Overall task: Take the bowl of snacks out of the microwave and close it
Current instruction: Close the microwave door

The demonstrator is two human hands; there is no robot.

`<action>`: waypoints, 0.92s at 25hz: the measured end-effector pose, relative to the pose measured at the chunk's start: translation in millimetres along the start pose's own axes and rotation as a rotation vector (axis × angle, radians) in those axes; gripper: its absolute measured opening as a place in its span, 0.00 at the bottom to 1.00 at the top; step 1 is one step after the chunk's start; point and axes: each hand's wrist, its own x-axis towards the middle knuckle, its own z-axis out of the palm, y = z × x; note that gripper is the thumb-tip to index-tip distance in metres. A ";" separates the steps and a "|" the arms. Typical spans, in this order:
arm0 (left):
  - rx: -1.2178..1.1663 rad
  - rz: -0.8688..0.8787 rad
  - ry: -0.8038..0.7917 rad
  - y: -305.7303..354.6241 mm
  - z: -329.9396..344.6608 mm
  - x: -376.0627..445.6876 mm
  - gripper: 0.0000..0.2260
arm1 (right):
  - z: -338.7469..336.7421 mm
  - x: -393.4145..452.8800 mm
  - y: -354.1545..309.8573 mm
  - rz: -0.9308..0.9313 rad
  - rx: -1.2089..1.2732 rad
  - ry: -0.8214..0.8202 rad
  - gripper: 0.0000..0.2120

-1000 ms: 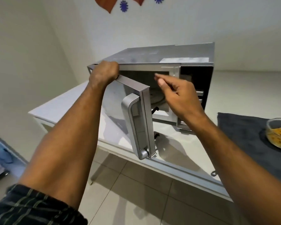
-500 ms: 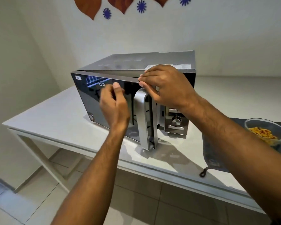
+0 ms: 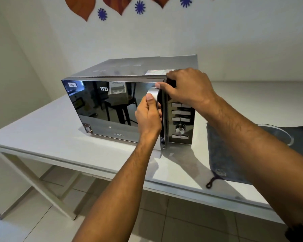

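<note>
1. Door (image 3: 112, 109) has swung from wide open a second ago to almost flush with the microwave (image 3: 129, 70); a thin gap remains at the handle edge.
2. Left hand (image 3: 148, 117) is wrapped round the handle (image 3: 152, 93); right hand (image 3: 185, 86) is curled over the top front corner, bracing.
3. Judgement: closing nearly done, latch likely not seated.
4. Bowl (image 3: 285, 135) sits out on the dark cloth (image 3: 220, 154), right of the microwave; only its clear glass rim shows behind the right arm, contents hidden.
</note>
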 end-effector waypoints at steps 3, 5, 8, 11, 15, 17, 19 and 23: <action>-0.036 -0.010 0.021 -2.3 7.6 5.5 0.20 | 1.1 1.5 -1.7 0.025 -0.020 0.029 0.28; -0.059 -0.013 0.024 -5.3 10.8 8.0 0.19 | 1.9 1.5 -4.1 0.041 -0.023 0.049 0.27; -0.066 -0.012 0.028 -8.0 16.2 12.3 0.19 | 2.6 3.6 -5.9 0.058 -0.044 0.054 0.26; -0.051 -0.007 0.045 -9.0 20.0 16.7 0.19 | 4.3 5.7 -7.5 0.071 -0.093 0.059 0.25; -0.024 0.003 0.036 -13.2 20.6 18.3 0.19 | 9.0 5.6 -8.3 0.082 -0.115 0.075 0.23; -0.019 -0.005 0.031 -12.6 20.9 18.6 0.19 | 9.8 6.3 -9.7 0.083 -0.145 0.082 0.24; -0.008 -0.022 0.024 -11.6 23.1 20.4 0.19 | 8.1 9.1 -8.7 0.087 -0.168 0.080 0.25; 0.017 -0.022 0.042 -10.3 25.4 20.9 0.19 | 12.4 8.2 -10.6 0.086 -0.169 0.098 0.23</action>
